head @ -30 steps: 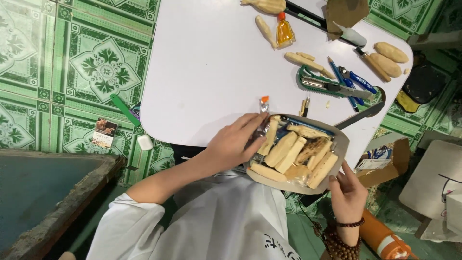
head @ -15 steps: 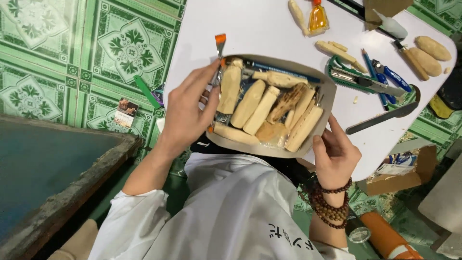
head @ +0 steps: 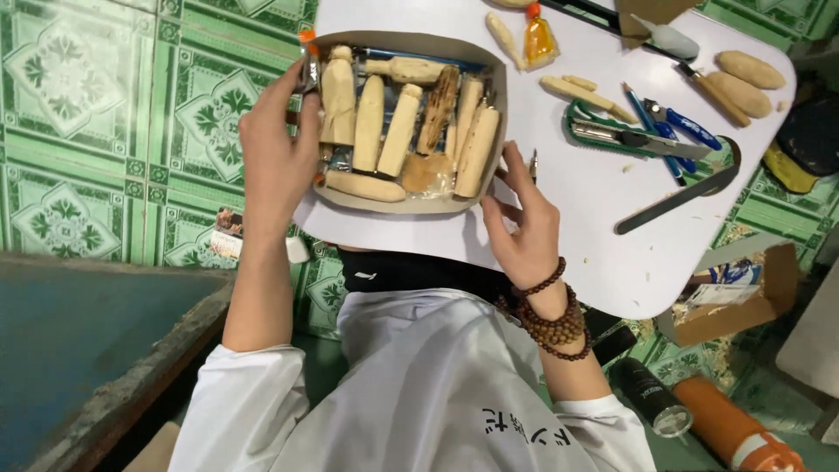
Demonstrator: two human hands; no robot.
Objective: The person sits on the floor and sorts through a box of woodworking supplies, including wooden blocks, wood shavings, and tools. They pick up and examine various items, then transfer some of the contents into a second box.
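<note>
- A person in a white shirt steadies a shallow cardboard tray (head: 411, 208) at the near edge of a white surface (head: 568, 227), one hand on each side of it.
- The left hand (head: 278, 153) is closed on the tray's left wall, thumb and fingers wrapped over the rim just beside an orange-tipped tool (head: 307, 54) that stands at that corner.
- The right hand (head: 522, 223), with brown bead bracelets (head: 546, 315) at the wrist, rests half open against the tray's right front corner, fingertips touching the cardboard; whether it truly grips cannot be told.
- The step in hand looks like placing the tray on the surface; the next move would call for an even hold on both sides, so the loose load does not roll or spill toward the person.
- The tray is packed with pale carved wooden pieces (head: 384, 122), most lying side by side lengthwise, one across the top and one across the front; a darker, rougher piece (head: 437, 109) lies among them.
- Further right on the surface lie a green-handled saw (head: 638, 140), a blue pen (head: 651, 131), a small orange glue bottle (head: 540, 39) and more wooden blanks (head: 747, 70), well apart from the tray.
- Below is a green patterned tile floor (head: 105, 131); an open cardboard box (head: 730, 301) and an orange flask (head: 734, 428) sit at the right.
</note>
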